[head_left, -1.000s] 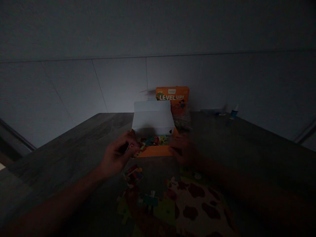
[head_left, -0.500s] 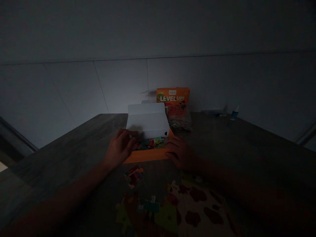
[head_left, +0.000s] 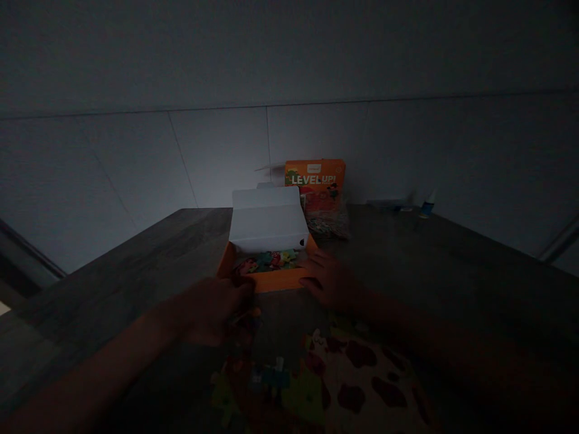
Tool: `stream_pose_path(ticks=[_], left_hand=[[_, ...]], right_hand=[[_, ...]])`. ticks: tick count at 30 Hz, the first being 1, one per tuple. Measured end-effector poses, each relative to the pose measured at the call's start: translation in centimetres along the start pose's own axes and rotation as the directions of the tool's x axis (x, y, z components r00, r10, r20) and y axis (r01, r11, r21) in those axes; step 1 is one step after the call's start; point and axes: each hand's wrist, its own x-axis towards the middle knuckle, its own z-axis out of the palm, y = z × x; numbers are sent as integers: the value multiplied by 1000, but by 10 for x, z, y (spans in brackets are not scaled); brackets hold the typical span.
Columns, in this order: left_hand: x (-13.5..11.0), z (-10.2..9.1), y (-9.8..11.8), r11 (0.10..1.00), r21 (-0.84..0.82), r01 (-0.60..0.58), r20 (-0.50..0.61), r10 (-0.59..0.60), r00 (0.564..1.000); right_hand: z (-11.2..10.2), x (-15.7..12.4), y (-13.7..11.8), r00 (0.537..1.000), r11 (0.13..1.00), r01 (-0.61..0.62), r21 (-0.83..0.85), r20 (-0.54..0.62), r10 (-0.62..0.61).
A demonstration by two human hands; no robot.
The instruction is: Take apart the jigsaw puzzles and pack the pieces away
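An open orange cardboard box with a white inner lid stands ahead of me, jigsaw puzzle pieces lying inside. My right hand grips its front right corner, fingers over the rim and thumb on the front wall. At the front left corner is my left hand, back up and fingers curled in; whatever they hold is hidden in the dark. Just under it lies a loose puzzle piece, partly covered. Nearer me, joined puzzle pieces show a spotted cow; more coloured pieces lie to their left.
An orange "LEVEL UP!" box stands upright behind, a clear bag of pieces leaning before it. A small bottle and a flat item sit at the back right. A pale wall closes off the grey table.
My left hand has come out of the box, moving toward me and down to its front left corner, over the loose puzzle piece. My right hand stays on the box.
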Motion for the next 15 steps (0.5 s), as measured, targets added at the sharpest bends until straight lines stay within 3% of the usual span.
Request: stream_pose_path(ticks=[4,9,13,15], left_hand=[[2,0,-2,997,-74,31,77,-25,997],[2,-3,0,989,-141,37,72,-27,997],[3,4,-3,965,-200,-171,-15,171,985],[5,9,-6,931,-211,-299,-139,275,951]], right_hand=[[-2,1,-1,999,1000,-4,1,37,4],[-2,2,-1,997,999,-35,-9,67,35],[-2,1,-2,997,1000,-25,-17,71,26],[-2,1,-2,998,1000,-8,-5,58,8]])
